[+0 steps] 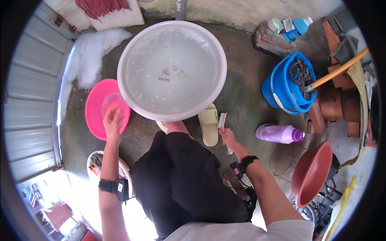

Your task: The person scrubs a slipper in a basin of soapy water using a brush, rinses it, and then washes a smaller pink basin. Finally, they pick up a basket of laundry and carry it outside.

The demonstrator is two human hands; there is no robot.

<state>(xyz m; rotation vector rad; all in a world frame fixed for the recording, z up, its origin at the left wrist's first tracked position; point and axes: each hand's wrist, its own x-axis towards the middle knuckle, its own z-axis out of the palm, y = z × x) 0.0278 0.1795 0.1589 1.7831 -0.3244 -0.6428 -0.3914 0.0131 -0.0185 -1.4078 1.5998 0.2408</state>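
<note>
My right hand point(228, 136) grips a scrub brush point(222, 121) by its handle, low on the right beside a cream slipper point(208, 126). The brush's bristled head points away from me. Over the pink basin point(98, 102) on the left hovers my left hand point(112, 119), slightly blurred, fingers parted and holding nothing I can see. A large white basin point(172, 117) stands in front of my knees. Cloudy, sudsy water point(144, 78) fills it, and small printed pictures point(165, 75) show through on its bottom.
Foam point(93, 54) covers the floor near the metal door point(36, 96). To the right are a blue bucket point(273, 87) with a mop point(337, 70), a purple detergent bottle point(276, 133) and a tilted reddish basin point(312, 174). A container with cloth point(129, 174) sits beneath my left forearm.
</note>
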